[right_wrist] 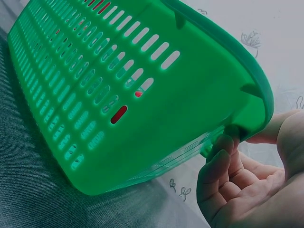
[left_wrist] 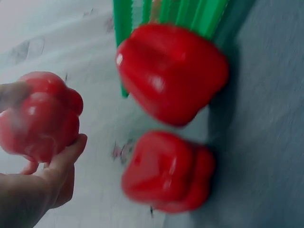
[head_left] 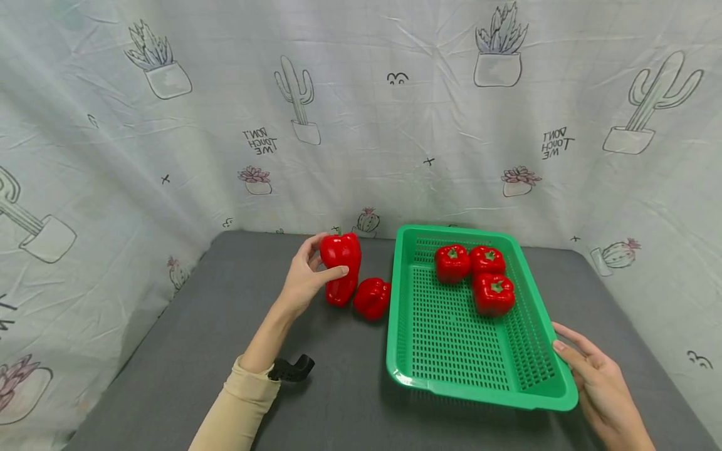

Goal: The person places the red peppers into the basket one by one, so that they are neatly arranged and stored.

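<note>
From afar I see the left hand (head_left: 303,277) gripping a glossy red pepper (head_left: 341,248), its blurred base seemingly lobed, at ten o'clock from the green basket (head_left: 455,341), whose four-o'clock rim (head_left: 566,378) the right hand (head_left: 602,380) grips.

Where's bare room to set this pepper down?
Free: near floor of the green basket, short of its three peppers; gray table either side of the left sleeve. Crowded: between left hand and basket, where two loose peppers sit.

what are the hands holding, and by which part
The left hand holds a red pepper by its sides; the right hand grips the green basket by its right rim.
</note>
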### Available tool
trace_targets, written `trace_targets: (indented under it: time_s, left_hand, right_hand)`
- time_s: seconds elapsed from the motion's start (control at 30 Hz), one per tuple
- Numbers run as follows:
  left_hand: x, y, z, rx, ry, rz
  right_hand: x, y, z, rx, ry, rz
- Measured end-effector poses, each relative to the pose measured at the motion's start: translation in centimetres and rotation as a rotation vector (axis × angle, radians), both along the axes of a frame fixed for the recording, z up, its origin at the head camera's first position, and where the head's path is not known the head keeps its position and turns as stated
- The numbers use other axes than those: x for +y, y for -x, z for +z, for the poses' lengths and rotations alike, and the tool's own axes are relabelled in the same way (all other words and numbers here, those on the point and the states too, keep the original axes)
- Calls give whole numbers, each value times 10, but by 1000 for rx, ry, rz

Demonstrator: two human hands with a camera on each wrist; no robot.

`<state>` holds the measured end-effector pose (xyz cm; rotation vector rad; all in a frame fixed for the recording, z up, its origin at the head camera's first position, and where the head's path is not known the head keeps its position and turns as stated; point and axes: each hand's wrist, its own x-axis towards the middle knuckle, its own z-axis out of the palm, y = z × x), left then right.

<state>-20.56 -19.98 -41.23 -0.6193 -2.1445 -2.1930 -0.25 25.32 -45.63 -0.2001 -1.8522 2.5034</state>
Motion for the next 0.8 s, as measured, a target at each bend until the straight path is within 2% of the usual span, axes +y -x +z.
trace_targets:
  time_s: [0.1, 0.27, 0.4, 0.57, 0.8]
  left_hand:
    - [11, -7, 1, -7, 12, -48]
    - [23, -19, 6, -17, 21, -85]
    - [31, -27, 13, 3, 40, -98]
    - [40, -37, 19, -23, 11, -125]
    - [48, -45, 19, -5, -10, -151]
  right_hand:
    - [0, 0, 1, -5, -6, -4]
    - [-1, -1, 3, 0, 4, 1]
    - [-1, 0, 5, -10, 4, -7]
    - [0, 0, 5, -34, -17, -25]
    - [0, 1, 3, -33, -8, -19]
